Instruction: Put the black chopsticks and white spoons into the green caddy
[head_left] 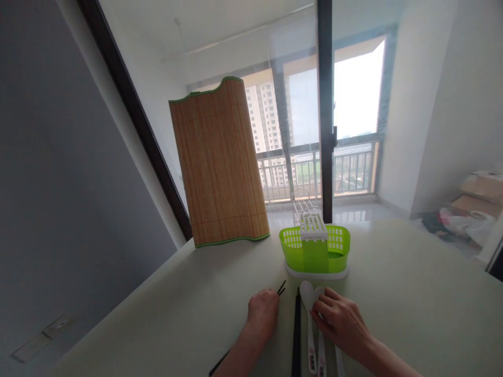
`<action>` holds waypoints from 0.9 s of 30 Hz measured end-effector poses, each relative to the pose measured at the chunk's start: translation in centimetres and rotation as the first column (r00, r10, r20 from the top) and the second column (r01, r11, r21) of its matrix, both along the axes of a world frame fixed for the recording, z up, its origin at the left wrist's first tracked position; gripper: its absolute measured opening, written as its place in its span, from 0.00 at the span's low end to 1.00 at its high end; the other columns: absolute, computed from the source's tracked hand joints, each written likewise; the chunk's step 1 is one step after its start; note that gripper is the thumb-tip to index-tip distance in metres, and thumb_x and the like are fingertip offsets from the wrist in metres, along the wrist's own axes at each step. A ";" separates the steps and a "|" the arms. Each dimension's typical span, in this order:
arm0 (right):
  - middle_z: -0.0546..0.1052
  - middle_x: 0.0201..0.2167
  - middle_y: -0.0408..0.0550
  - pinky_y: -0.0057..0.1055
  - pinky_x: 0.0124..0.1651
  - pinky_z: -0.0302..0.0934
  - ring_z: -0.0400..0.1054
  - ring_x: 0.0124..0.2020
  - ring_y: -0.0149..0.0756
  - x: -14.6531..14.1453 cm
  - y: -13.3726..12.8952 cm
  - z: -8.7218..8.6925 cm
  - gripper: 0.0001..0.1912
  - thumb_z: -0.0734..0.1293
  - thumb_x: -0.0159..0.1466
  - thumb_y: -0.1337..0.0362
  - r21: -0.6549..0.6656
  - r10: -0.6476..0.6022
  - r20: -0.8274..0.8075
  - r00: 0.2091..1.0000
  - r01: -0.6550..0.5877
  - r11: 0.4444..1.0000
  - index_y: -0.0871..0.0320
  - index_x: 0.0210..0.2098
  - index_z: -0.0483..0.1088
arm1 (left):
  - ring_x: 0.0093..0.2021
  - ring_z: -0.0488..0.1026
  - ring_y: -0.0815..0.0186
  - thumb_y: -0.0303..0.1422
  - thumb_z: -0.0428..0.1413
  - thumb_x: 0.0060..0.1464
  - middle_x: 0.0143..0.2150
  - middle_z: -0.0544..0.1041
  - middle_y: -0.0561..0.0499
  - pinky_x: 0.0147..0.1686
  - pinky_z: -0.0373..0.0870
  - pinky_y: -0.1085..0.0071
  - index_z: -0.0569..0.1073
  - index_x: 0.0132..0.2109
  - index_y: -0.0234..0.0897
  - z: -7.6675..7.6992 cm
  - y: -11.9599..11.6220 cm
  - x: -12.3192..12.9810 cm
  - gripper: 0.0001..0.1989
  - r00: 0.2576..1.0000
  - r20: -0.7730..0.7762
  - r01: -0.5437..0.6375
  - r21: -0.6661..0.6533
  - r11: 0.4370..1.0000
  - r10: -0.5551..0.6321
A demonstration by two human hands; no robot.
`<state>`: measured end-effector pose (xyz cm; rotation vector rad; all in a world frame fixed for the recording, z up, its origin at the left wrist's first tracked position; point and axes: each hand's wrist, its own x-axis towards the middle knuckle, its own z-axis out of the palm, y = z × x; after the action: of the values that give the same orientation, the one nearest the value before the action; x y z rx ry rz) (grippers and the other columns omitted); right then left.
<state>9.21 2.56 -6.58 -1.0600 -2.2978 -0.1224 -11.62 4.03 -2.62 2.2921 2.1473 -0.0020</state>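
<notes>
While both hands rest low on the pale table (412, 293), the left hand (262, 313) sits at approx 6 o'clock, fingers curled tight around a pair of dark chopsticks (281, 288); tips poke out past the knuckles toward 1 o'clock, other end shows by the forearm at btm edge. Right hand (341, 320), just right of it, lies palm down w/ fingers loosely spread, fingertips touching the white spoons (307, 298) lying side by side, bowls pointing to 12 o'clock, handles running back under the hand. Between the two hands a second pair of dark chopsticks (297, 335) lies flat, pointing at 12 o'clock, untouched. Straight ahead at 12, near the spoons but apart, stands a green cutlery basket (338, 246) w/ a white slotted insert (313, 226) on a white base. At approx 10–11 o'clock a bamboo mat (220, 167) stands upright, curved, green-edged. Glass balcony door behind.
</notes>
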 end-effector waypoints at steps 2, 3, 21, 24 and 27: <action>0.70 0.26 0.42 0.32 0.34 0.49 0.62 0.33 0.37 0.0 0.0 0.0 0.12 0.59 0.68 0.66 0.013 0.006 -0.005 1.000 -0.006 1.000 0.55 0.27 0.63 | 0.41 0.77 0.53 0.17 0.41 0.53 0.39 0.79 0.36 0.37 0.71 0.63 0.75 0.42 0.29 1.3 0.2 -0.4 0.19 1.000 0.003 0.001 0.035 0.999 -0.001; 0.70 0.26 0.42 0.32 0.34 0.50 0.62 0.33 0.37 0.0 0.1 0.0 0.12 0.59 0.68 0.66 0.022 0.008 -0.008 1.000 -0.008 1.000 0.55 0.27 0.63 | 0.41 0.77 0.54 0.19 0.41 0.55 0.40 0.78 0.37 0.37 0.71 0.63 0.74 0.42 0.30 2.3 0.2 -0.7 0.18 1.000 0.025 0.009 0.072 0.997 -0.011; 0.70 0.25 0.42 0.32 0.33 0.51 0.64 0.31 0.37 0.4 0.8 -0.8 0.11 0.59 0.67 0.66 0.067 -0.046 0.012 0.999 0.045 0.997 0.55 0.28 0.64 | 0.39 0.77 0.65 0.39 0.51 0.58 0.38 0.80 0.50 0.38 0.73 0.73 0.72 0.40 0.40 5.5 0.9 -3.3 0.10 0.600 0.729 -0.029 0.431 0.902 -0.329; 0.70 0.25 0.43 0.32 0.32 0.52 0.64 0.30 0.37 0.6 0.7 -0.5 0.12 0.58 0.68 0.65 0.069 -0.039 0.009 0.999 0.038 0.997 0.55 0.27 0.64 | 0.37 0.77 0.65 0.38 0.49 0.59 0.37 0.80 0.51 0.37 0.72 0.73 0.72 0.41 0.40 6.4 0.7 -3.0 0.10 0.646 0.697 0.002 0.408 0.913 -0.313; 0.71 0.26 0.43 0.32 0.33 0.55 0.65 0.31 0.38 0.6 0.6 -0.1 0.09 0.58 0.68 0.65 0.046 -0.023 -0.054 0.998 0.025 0.999 0.54 0.34 0.68 | 0.38 0.77 0.64 0.39 0.49 0.59 0.38 0.80 0.50 0.37 0.71 0.73 0.72 0.42 0.40 8.4 -0.3 -2.4 0.11 0.657 0.677 0.029 0.415 0.909 -0.330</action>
<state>9.83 3.13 -6.72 -1.0552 -2.2247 -0.1544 -14.00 3.74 5.80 2.0805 1.5489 1.2172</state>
